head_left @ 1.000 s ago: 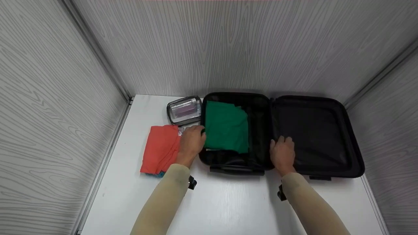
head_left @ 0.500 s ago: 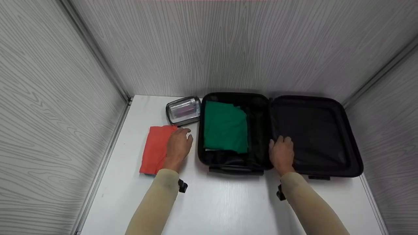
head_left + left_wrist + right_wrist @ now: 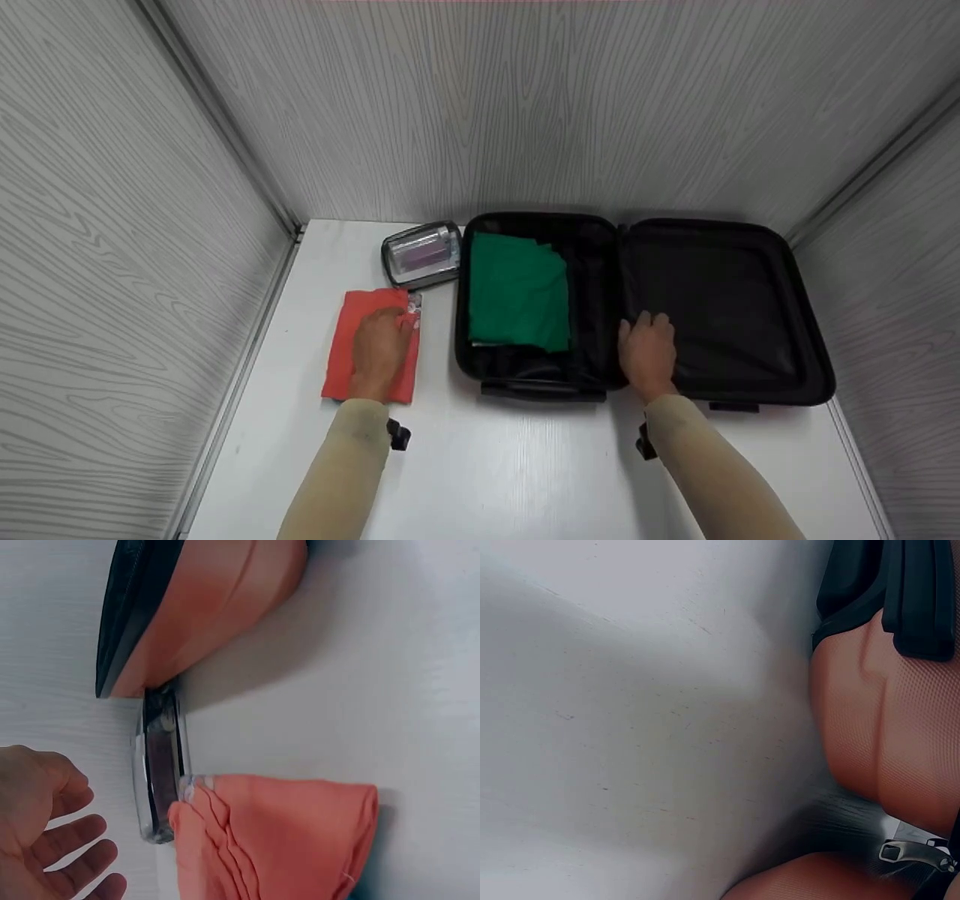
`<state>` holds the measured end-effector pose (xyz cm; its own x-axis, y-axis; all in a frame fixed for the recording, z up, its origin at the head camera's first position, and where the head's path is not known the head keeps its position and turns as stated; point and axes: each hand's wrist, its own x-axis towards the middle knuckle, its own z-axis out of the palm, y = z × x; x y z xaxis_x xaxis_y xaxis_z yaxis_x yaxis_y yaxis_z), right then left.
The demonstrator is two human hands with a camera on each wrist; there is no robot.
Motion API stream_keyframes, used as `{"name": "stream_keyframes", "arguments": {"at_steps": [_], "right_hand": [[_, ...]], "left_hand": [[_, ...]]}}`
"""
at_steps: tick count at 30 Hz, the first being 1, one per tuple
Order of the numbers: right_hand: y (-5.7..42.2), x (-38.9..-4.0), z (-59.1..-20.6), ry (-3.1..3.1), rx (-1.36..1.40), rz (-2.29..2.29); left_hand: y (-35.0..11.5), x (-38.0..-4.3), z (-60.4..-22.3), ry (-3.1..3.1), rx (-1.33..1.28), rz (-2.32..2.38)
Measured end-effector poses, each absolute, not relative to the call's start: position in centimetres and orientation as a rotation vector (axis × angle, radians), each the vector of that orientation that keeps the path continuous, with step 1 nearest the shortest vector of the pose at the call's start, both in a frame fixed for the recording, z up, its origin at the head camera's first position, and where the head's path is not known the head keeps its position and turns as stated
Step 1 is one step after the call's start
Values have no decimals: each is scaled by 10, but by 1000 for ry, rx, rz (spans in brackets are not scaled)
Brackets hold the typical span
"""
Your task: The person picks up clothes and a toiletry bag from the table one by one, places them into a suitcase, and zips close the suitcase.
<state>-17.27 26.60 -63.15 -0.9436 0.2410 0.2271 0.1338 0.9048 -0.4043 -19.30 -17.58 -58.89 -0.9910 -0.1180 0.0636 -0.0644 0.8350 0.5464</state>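
In the head view my left hand point(image 3: 380, 345) is over a folded coral garment point(image 3: 341, 379) at the left. The left wrist view shows that hand's fingers point(image 3: 82, 862) spread and loosely bent, holding nothing, beside the coral cloth point(image 3: 292, 832). A patterned edge peeks out by the cloth's far right corner. My right hand point(image 3: 647, 352) rests on the inner edge of an open suitcase point(image 3: 596, 300), where its two halves meet; whether its fingers curl round that edge I cannot tell. A folded green garment point(image 3: 517, 292) lies in the suitcase's left half.
A clear pouch point(image 3: 424, 255) with black edging and purple contents stands behind the coral garment, against the suitcase's left side. The suitcase's black-lined right half point(image 3: 720, 315) lies flat. Its outer shell point(image 3: 889, 727) is copper-coloured. Grey wood-patterned walls point(image 3: 480, 112) enclose the white table point(image 3: 517, 465).
My left hand has left the suitcase's left rim and moved left, onto the coral garment, whose right part has shifted slightly. My right hand has stayed in place.
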Motion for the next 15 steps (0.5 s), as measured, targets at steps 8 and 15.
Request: {"name": "stream_keyframes", "arguments": {"at_steps": [8, 15], "right_hand": [[267, -173, -631, -2783, -272, 572], [269, -173, -633, -2812, -281, 575]], "left_hand": [[-197, -187, -596, -2970, 245, -840], [-214, -186, -603, -2982, 244, -794]]}}
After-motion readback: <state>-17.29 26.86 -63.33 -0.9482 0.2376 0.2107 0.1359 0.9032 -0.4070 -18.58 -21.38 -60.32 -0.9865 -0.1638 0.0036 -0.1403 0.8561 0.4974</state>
